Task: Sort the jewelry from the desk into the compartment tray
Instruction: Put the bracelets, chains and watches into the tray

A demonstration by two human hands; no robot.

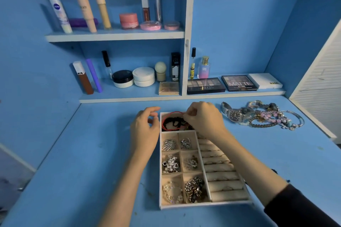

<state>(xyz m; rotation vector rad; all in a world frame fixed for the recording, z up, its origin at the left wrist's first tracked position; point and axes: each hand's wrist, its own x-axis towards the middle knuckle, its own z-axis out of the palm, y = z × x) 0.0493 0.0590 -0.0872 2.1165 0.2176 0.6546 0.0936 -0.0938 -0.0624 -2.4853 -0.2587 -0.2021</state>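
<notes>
**Right hand working in the tray's far compartment, left hand idling beside it**

Head view: the compartment tray (pixel 203 205) is lying in the middle of the blue desk (pixel 73 153), directly in front of the person. The right hand (pixel 204 118) is reaching over the tray's wide far compartment, its fingers curled and its fingertips bunching together on the end of a red cord loop (pixel 174 112). That loop is lying around a tangle of black bands (pixel 173 121) in the same compartment. The left hand (pixel 144 129) is hovering just beside the tray's left wall, its fingers loosely bent and holding nothing.

The six small compartments nearer the person are already holding pieces: a silver brooch (pixel 169 143), a pearl cluster (pixel 170 164) and a heap of chain (pixel 194 189) among them. Padded ring rolls (pixel 221 177) are filling the right side of the tray, partly under the right forearm.

More jewelry is waiting on the desk to the right, apart from the tray: a steel watch (pixel 235 115), a pink bead bracelet (pixel 271 119) and a silver bangle (pixel 297 116), all heaped together.

Cosmetics are standing on the shelf (pixel 114 35) above, and eyeshadow palettes (pixel 205 85) are resting lower down.
</notes>
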